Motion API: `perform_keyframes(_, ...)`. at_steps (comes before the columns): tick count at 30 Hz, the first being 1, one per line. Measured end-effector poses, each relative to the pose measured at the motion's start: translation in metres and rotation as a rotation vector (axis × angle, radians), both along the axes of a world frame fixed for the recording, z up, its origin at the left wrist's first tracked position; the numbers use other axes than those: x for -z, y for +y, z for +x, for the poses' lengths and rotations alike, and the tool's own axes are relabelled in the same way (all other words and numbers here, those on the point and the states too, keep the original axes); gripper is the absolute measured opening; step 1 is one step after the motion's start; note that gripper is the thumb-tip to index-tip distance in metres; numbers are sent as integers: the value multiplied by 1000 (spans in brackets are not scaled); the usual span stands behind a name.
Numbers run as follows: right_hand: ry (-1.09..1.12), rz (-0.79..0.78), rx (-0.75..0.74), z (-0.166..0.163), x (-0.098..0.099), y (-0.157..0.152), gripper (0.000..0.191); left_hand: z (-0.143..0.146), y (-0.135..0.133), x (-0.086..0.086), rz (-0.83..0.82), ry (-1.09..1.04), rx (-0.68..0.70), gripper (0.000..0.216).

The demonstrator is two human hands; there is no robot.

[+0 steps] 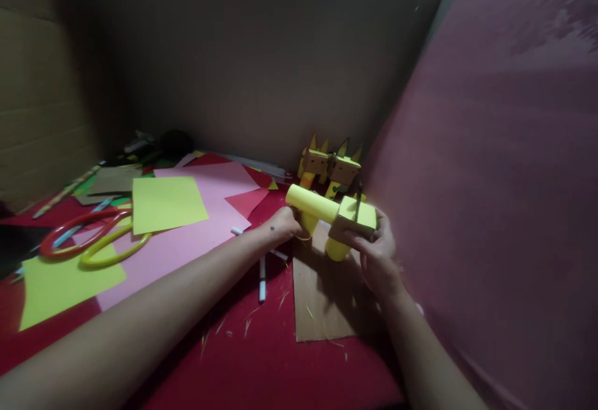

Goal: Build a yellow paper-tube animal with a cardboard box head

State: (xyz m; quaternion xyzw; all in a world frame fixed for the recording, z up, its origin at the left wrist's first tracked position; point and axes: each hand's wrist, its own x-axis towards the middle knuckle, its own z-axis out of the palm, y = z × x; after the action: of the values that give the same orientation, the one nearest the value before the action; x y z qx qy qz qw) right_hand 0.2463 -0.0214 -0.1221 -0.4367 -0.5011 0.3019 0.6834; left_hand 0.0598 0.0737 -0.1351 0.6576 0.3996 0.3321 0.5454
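A yellow paper figure [315, 204] is held up between my hands. It has a long rolled tube, a box-shaped part [357, 212] at its right end and short rolled pieces below. My right hand [380, 251] grips the box part from the right, thumb across its near side. On the left, my left hand [286, 224] has its fingers closed at a yellow rolled piece [307, 223] under the tube; the fingertips are partly hidden. A thin dark strip [359, 201] stands up at the box. Below lies a brown cardboard sheet [322, 304] on the red table surface.
Two finished-looking yellow and brown paper animals [343, 170] stand at the back. To the left lie pink paper [168, 260], a yellow sheet [170, 204] and red-and-yellow-handled scissors [88, 235]. White-capped pens [262, 282] lie near my left forearm. A pink wall [504, 210] rises on the right.
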Motion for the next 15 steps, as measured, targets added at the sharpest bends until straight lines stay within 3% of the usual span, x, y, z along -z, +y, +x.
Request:
perform_keyframes(7, -13, -8, -5, -1, 1, -2, 70, 0, 4, 4, 0, 91, 47, 18)
perform_keyframes(15, -1, -33, 9, 0, -1, -4, 70, 0, 6, 4, 31, 45, 100, 16)
